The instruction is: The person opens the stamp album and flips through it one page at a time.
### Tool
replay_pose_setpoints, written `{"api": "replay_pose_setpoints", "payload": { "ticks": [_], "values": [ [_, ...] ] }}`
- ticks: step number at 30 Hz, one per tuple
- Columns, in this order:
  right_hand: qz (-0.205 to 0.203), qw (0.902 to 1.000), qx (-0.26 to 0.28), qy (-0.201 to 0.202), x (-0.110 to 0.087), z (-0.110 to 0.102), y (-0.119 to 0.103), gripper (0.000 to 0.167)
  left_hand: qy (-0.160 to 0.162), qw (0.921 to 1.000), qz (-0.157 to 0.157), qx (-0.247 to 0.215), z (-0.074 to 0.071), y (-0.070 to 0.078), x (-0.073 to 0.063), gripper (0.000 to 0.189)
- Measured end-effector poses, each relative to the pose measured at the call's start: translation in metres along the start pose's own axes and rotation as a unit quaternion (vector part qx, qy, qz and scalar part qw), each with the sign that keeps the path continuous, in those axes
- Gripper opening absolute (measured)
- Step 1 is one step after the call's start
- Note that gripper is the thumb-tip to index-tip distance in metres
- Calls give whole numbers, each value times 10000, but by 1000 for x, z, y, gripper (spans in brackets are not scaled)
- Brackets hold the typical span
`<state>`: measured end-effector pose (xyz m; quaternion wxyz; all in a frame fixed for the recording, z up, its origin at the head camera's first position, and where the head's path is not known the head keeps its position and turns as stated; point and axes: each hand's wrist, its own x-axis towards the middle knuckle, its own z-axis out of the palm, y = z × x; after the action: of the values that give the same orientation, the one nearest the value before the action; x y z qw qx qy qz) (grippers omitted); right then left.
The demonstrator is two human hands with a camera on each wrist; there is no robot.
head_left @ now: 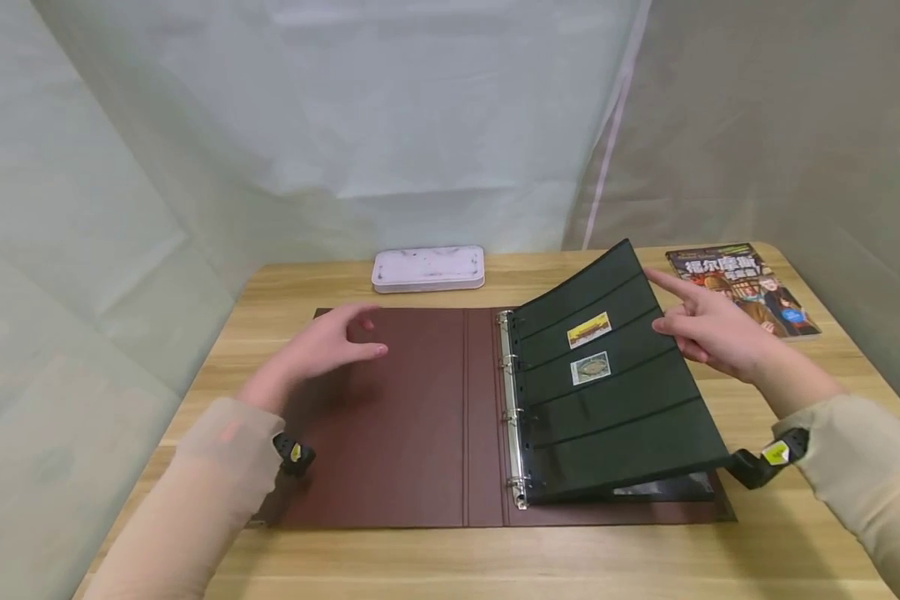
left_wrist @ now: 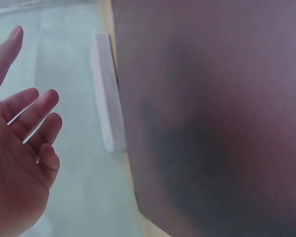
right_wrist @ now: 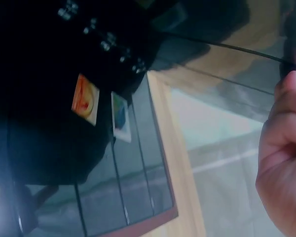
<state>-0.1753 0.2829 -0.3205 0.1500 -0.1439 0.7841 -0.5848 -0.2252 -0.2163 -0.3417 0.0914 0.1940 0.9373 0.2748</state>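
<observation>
A brown ring binder [head_left: 397, 425] lies spread on the table, its metal rings [head_left: 512, 417] down the middle. My right hand [head_left: 720, 333] pinches the outer edge of a black stamp album page [head_left: 607, 421], which tilts up from the rings. On that page sit a yellow stamp [head_left: 589, 330] and a greenish-grey stamp [head_left: 591, 368], one above the other. Two stamps also show on a black sheet below the raised one in the right wrist view, the nearer an orange stamp [right_wrist: 86, 99]. Over the binder's left cover hovers my left hand [head_left: 333, 342], fingers loosely bent and holding nothing.
A pale tin box [head_left: 429, 269] stands behind the binder at the back of the wooden table [head_left: 330, 562]. At the back right lies a colourful book [head_left: 750, 292], just beyond my right hand. Light cloth [head_left: 435, 125] hangs behind the table.
</observation>
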Motion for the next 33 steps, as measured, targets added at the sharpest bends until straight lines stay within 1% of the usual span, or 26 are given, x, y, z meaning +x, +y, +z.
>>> {"api": "replay_pose_setpoints", "payload": {
  "ticks": [3, 9, 13, 15, 23, 27, 33],
  "values": [
    [13, 10000, 97, -12, -1, 2, -6, 72, 15, 10000, 37, -63, -1, 15, 0, 78],
    [23, 9999, 48, 92, 2, 10, -21, 70, -56, 9992, 205, -337, -3, 39, 6, 75],
    [-66, 9999, -1, 115, 6, 14, -31, 69, -105, 9986, 202, -478, -5, 55, 11, 74],
    [-139, 9999, -33, 79, 9, 17, -34, 69, -128, 9982, 251, -538, -6, 63, 13, 73],
    [-221, 9996, -138, 42, 18, 26, -47, 68, -238, 9955, 614, -686, -6, 95, 21, 73],
    [-215, 9996, -166, 31, 20, 28, -54, 68, -295, 9945, 718, -701, -7, 105, 23, 73],
    [-214, 9996, -158, -18, 22, 30, -65, 67, -278, 9933, 804, -781, -9, 112, 26, 72]
  ]
}}
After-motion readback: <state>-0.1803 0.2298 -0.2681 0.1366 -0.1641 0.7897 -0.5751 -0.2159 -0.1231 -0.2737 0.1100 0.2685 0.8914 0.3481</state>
